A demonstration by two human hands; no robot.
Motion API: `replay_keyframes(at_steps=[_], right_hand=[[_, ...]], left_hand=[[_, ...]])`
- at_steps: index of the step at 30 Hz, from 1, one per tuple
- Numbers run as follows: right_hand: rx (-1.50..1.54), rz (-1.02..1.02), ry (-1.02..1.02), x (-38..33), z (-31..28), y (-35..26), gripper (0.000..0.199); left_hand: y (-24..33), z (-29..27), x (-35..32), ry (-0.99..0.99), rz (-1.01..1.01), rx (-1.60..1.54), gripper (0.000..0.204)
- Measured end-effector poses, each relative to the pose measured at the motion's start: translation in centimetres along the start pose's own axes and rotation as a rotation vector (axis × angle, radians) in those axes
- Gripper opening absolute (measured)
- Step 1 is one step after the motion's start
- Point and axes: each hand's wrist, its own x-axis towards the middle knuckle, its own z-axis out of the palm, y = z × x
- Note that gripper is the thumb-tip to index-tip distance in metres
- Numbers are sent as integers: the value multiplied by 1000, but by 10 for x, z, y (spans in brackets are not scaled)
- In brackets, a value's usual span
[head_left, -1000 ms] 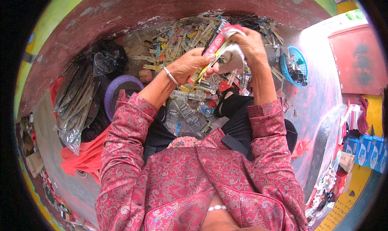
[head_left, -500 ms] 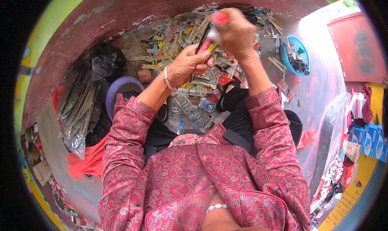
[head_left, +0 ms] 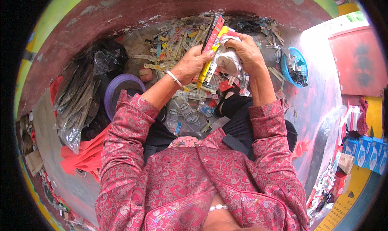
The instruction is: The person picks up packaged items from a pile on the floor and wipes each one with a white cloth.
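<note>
My left hand (head_left: 193, 64) is closed around a few long flat strips, held up at a slant. One is red with a black edge (head_left: 213, 35), and another is yellow (head_left: 207, 74). Close against their right side, my right hand (head_left: 249, 52) grips a crumpled white cloth (head_left: 229, 62) with some red showing near the fingers. The cloth meets the yellow strip around its middle. Beneath both hands, a loose pile of flat, mostly clear and coloured strips (head_left: 171, 46) covers the floor. Small clear plastic pieces (head_left: 184, 112) lie between my feet.
To the left stand a purple basin (head_left: 110, 97) and a black plastic bag (head_left: 108, 57), with red cloth (head_left: 87, 157) nearby. On the right is a blue basket (head_left: 285, 67) holding dark pieces. Blue boxes (head_left: 363, 152) sit at the far right. A dark red wall (head_left: 133, 9) curves behind the pile.
My right hand has come down and to the right, and the cloth, blurred before, now shows spread out. The strips in my left hand now stand up in fuller view.
</note>
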Motion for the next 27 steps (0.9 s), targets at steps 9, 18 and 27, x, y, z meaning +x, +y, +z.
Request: replay_keyframes(at_steps=[9, 18, 27], right_hand=[[184, -19, 84, -2, -9, -10, 20], [156, -15, 42, 6, -14, -13, 20], [-134, -139, 199, 11, -17, -4, 17]], left_hand=[[3, -5, 3, -23, -76, -361, 32], [12, -1, -2, -240, -159, -349, 46], [6, 3, -5, -221, -137, -101, 37]])
